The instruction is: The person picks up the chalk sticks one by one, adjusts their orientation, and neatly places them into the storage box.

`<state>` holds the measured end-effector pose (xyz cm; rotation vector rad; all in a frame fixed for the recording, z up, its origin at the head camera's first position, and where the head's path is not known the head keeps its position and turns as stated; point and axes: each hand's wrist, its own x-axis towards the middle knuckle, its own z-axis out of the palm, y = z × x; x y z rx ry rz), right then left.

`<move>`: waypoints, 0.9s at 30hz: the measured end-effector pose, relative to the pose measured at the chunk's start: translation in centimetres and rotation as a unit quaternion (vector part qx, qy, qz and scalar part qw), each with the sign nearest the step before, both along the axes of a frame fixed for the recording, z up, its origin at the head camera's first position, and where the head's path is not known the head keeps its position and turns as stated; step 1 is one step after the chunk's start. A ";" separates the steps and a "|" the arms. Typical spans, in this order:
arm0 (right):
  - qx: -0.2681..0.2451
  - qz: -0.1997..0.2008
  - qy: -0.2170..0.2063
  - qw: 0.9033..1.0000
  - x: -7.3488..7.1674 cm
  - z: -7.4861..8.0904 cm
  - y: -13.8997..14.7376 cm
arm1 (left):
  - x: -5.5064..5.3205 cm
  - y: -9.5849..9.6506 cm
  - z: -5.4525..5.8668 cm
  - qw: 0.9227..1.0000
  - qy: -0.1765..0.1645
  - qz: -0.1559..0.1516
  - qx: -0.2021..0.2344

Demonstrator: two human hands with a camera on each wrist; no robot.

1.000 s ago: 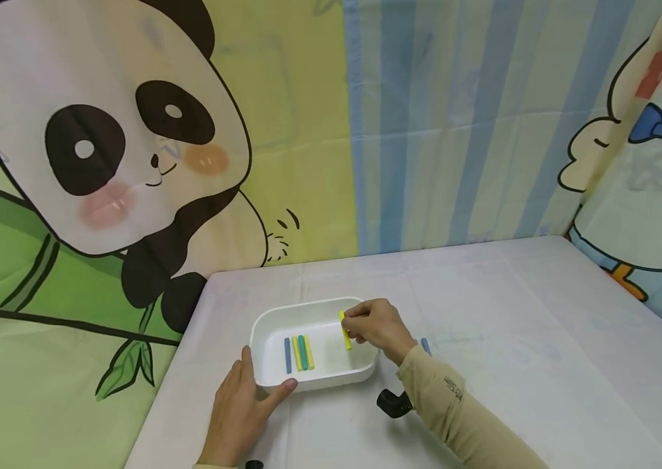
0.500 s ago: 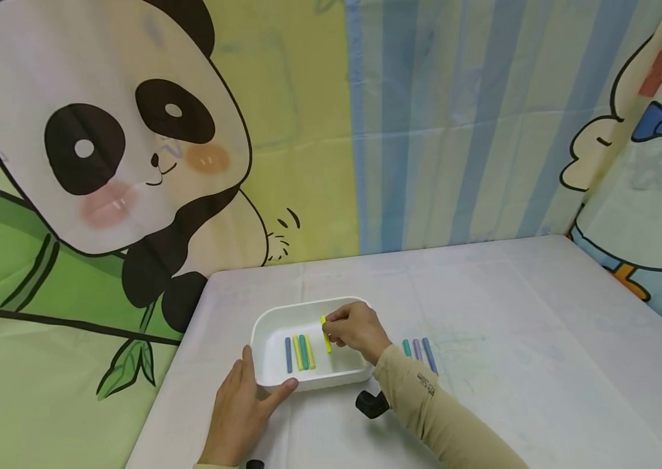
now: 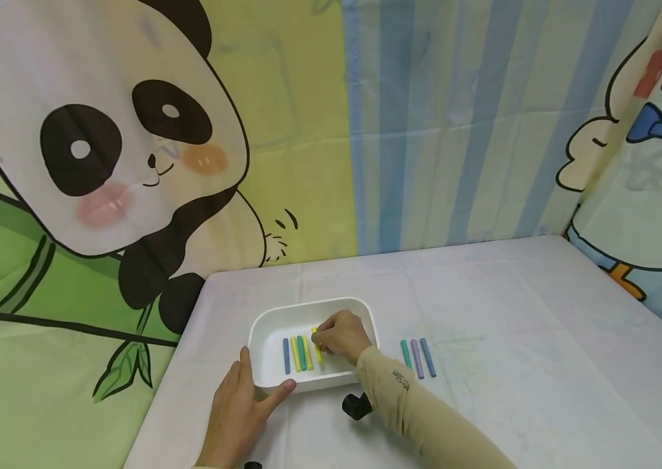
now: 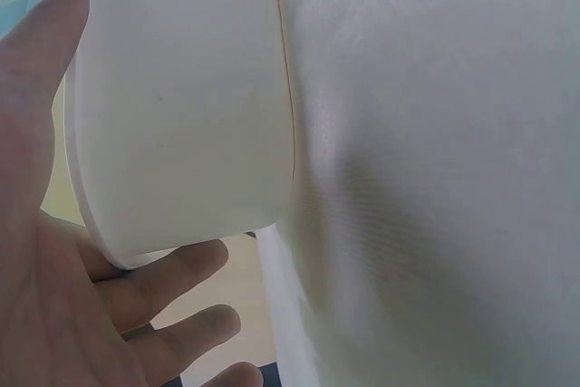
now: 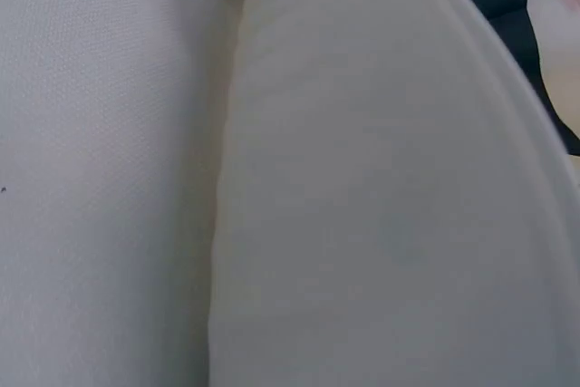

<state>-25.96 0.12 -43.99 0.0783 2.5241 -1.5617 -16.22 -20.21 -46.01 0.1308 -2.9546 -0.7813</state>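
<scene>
Yellow stick [image 3: 317, 350] is pinched by the right hand [image 3: 343, 337], fingertips closed on it, just right of the four-stick row [image 3: 301, 353] inside the white tray [image 3: 333, 380], left hand [image 3: 236, 407] spread against tray's left end, three sticks [image 3: 417, 358] on the table [image 3: 501, 312] rightward.

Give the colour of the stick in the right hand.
Yellow. The stick in the right hand shows best in the head view.

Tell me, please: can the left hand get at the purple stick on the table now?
Probably not directly: the white tray and the right sleeve lie between the left hand and the purple stick.
</scene>
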 end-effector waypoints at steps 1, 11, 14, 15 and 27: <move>0.001 -0.001 -0.001 1.000 -0.1 -0.1 -0.1 | 0.0 0.0 0.0 1.000 0.001 0.000 0.001; 0.015 -0.006 -0.012 1.000 -0.4 -0.7 -1.2 | 0.0 0.1 0.0 1.000 0.011 -0.004 0.000; 0.023 -0.003 -0.012 1.000 -0.5 -0.7 -1.5 | 0.0 0.0 0.1 1.000 0.009 -0.006 0.001; 0.027 -0.001 -0.014 1.000 -0.5 -0.7 -1.6 | 0.1 0.0 0.2 1.000 0.007 -0.005 0.001; 0.051 0.000 -0.027 0.998 -0.7 -1.1 -2.3 | 0.1 0.1 0.3 1.000 0.000 -0.002 0.003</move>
